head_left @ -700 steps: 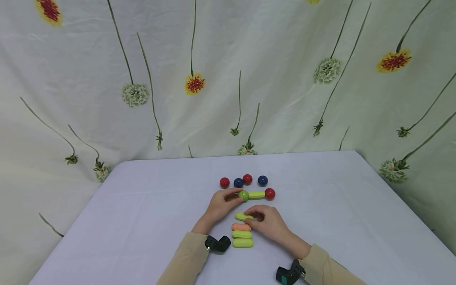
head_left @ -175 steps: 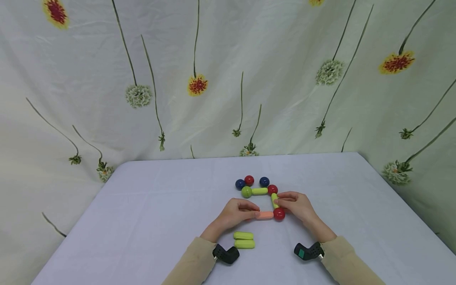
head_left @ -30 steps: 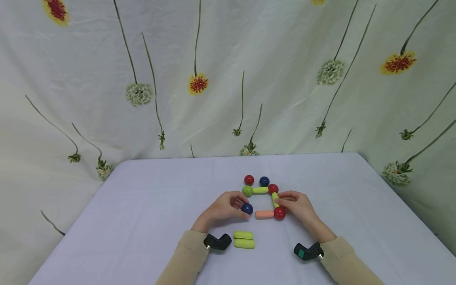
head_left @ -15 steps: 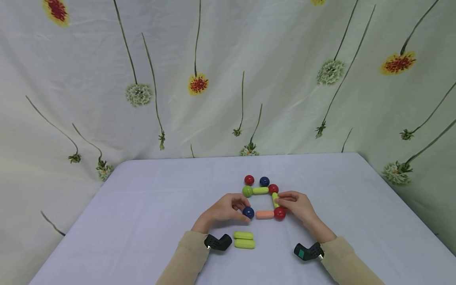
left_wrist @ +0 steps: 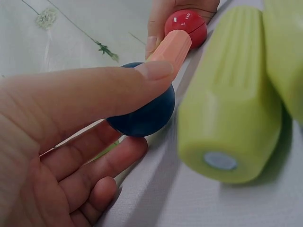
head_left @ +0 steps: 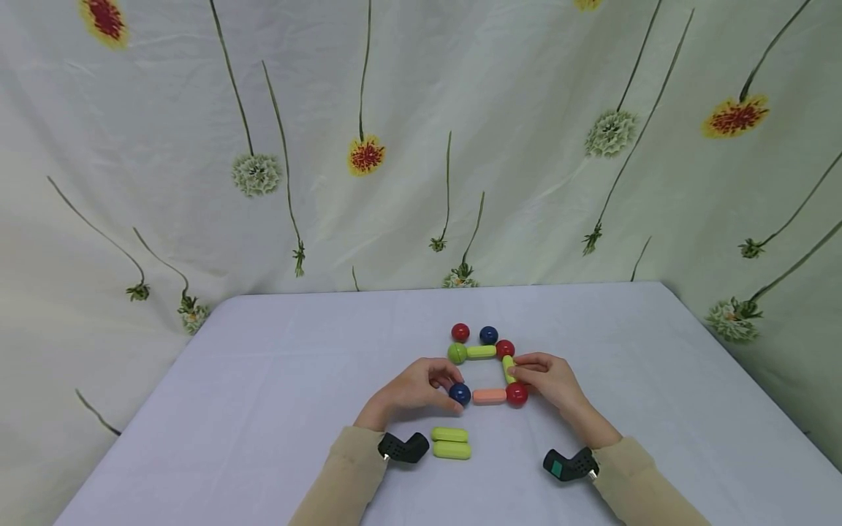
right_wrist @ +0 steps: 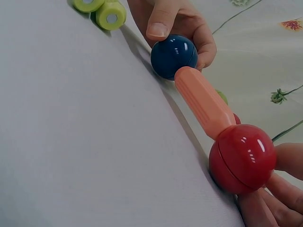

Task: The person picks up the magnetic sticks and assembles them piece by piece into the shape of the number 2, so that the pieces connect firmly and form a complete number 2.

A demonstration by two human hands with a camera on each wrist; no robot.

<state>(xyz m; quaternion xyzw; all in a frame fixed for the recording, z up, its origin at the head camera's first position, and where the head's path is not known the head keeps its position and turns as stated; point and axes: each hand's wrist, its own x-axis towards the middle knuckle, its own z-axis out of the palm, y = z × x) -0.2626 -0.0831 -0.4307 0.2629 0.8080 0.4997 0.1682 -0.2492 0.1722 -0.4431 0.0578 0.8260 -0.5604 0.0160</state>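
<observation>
My left hand [head_left: 416, 383] grips a dark blue ball [head_left: 460, 394] between thumb and fingers. That ball is right at the left end of an orange rod [left_wrist: 171, 48], whose other end joins a red ball [right_wrist: 242, 159]. From this red ball a yellow-green rod [head_left: 509, 368] runs away to a second red ball [head_left: 505, 348]. My right hand [head_left: 551, 380] pinches that rod from the right. Another yellow-green rod [head_left: 481, 351] leads left from the far red ball to a green ball [head_left: 457, 353]. The pieces form an angular chain.
Two loose yellow-green rods [head_left: 451, 450] lie side by side nearer me, with metal discs in their ends. Behind the chain sit a loose red ball [head_left: 460, 332] and a blue ball [head_left: 489, 335]. A flowered cloth [head_left: 526, 183] hangs beyond the white table [head_left: 296, 380].
Earlier, the red balls and orange rod were added to the chain. The left hand then left the orange rod, took a blue ball from the back and brought it to that rod's end.
</observation>
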